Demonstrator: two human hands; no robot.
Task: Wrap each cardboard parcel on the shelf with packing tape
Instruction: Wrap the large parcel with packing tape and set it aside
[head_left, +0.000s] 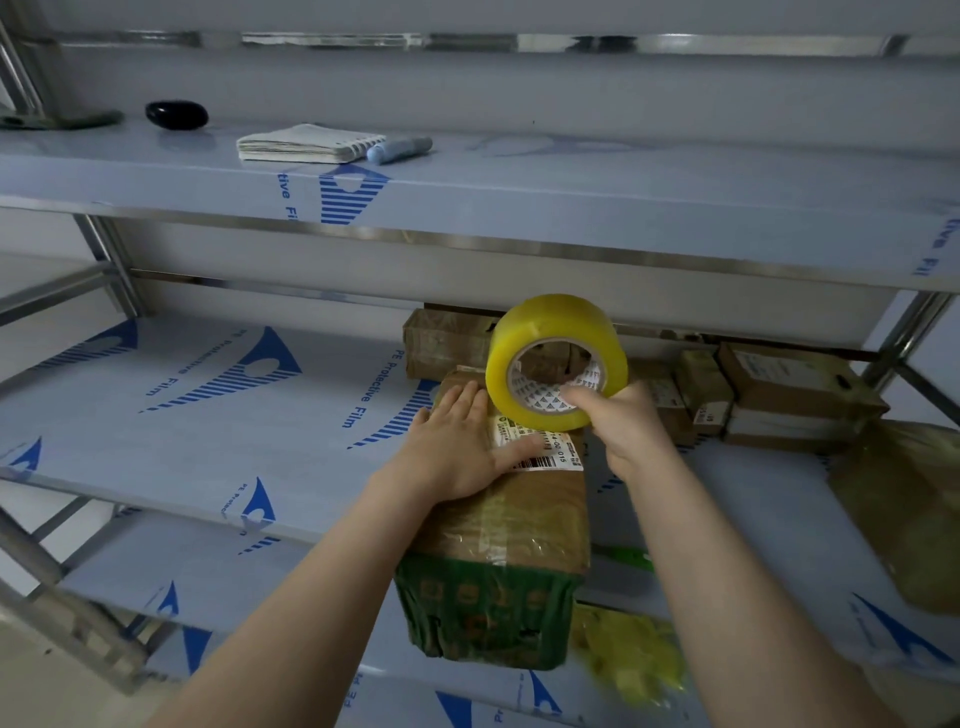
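Note:
A brown cardboard parcel (519, 519) with a green printed front and a white barcode label lies on the middle shelf (208, 415), its near end hanging over the front edge. My left hand (457, 447) lies flat on its top, fingers straight, thumb across the label. My right hand (618, 421) grips a yellow roll of packing tape (556, 358) by its core and holds it upright just above the far part of the parcel. Whether a strip of tape runs from roll to parcel is hard to tell.
More cardboard parcels (779, 395) are stacked at the back right of the same shelf, one (447, 343) behind the roll. A brown bag (904, 509) sits far right. The upper shelf holds a notepad (306, 143), a marker (400, 148) and a black object (176, 114).

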